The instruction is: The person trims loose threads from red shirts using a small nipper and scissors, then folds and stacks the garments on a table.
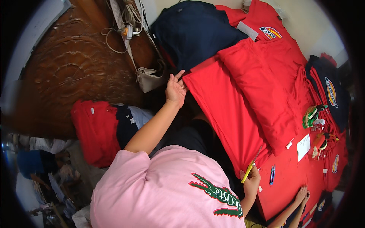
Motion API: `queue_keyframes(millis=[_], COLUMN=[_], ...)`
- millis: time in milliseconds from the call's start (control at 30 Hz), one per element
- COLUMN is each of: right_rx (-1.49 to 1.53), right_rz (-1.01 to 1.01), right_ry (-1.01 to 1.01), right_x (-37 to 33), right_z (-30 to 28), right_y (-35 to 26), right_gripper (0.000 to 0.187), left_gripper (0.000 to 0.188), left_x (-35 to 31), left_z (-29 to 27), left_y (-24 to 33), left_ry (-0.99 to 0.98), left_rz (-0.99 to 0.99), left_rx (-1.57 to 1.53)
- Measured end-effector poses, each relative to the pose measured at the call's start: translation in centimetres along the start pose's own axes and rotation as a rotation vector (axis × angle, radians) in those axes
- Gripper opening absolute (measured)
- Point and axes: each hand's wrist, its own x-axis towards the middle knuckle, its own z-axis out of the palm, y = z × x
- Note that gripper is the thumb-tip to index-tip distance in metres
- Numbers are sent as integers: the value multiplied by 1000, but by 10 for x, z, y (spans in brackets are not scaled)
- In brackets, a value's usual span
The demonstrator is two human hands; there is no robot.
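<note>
A red garment (224, 102) lies spread on the table, its near edge running straight between my two hands. My left hand (176, 90) is at its upper left corner, fingers apart and some fingertips touching the cloth. At the lower corner my right hand (252, 183) is closed around yellow thread snips (248, 172), their thin metal blade pointing up over the red cloth. Gathered folds of the garment meet that hand; whether its fingers also pinch the cloth I cannot tell. A second pair of snips, blue (272, 174), lies right of my right hand.
Folded red garments (262, 91) and a dark navy one (197, 34) cover the table's far side. A white paper (303, 147) and small tools (315, 117) lie right. Another person's hands (302, 195) rest at the lower right. Left are a stacked clothes pile (97, 129) and a beige bag (150, 79).
</note>
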Motion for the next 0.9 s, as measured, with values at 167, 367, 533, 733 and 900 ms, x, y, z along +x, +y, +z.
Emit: queue_keyframes(millis=[167,367,533,733,900], right_rx=[-172,-154,-216,7,205], right_rz=[89,97,121,231,80], right_ry=[8,97,107,19,58], right_x=[4,1,-4,-4,11], right_z=[1,17,23,0,5], right_y=[-4,-21,-28,-40,-51], right_gripper=[25,26,26,16,13], left_gripper=[76,80,75,22,36], left_x=[10,12,11,-48,-98], left_z=[-8,17,15,-1,5], left_y=[9,35,28,-31,-70], left_ry=[-21,-67,-80,-184,-232], left_rz=[-67,-90,-63,-46,-162], left_rx=[-39,144,150,170,345])
